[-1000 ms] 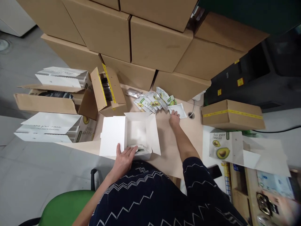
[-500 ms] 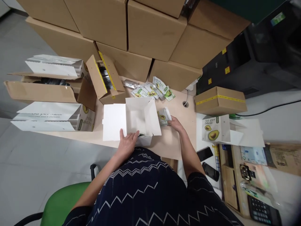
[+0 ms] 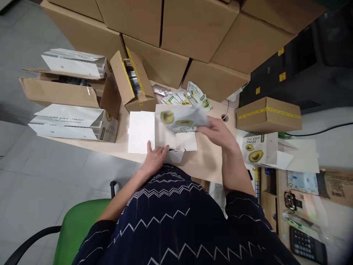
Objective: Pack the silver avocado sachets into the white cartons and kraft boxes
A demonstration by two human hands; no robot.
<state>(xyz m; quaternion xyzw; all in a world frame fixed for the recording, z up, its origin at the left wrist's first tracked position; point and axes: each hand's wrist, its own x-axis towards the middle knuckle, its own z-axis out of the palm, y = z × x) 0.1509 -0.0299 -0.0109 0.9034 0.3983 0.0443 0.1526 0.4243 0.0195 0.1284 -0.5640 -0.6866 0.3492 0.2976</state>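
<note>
An open white carton (image 3: 174,157) stands on the table in front of me, its flaps folded out; little of its inside shows. My left hand (image 3: 154,159) grips its near left corner, thumb on the left flap (image 3: 141,129) and fingers over the rim. Above the carton, my right hand (image 3: 217,133) is closed on the right end of a pouch (image 3: 179,117) printed with avocados. The pouch is blurred by motion and covers part of the opening. Behind it, several similar pouches (image 3: 196,92) lie in a loose pile.
Brown cartons (image 3: 201,29) are stacked along the back. At the left stand an open brown box (image 3: 60,88) and white printed boxes (image 3: 110,127). A taped brown box (image 3: 268,116) and another avocado box (image 3: 256,149) are at the right. A green chair (image 3: 82,221) is behind me at the left.
My right hand has lifted the pouch from the table beside the carton and moved it left, over the opening. My left hand stays on the carton. The camera view has shifted slightly.
</note>
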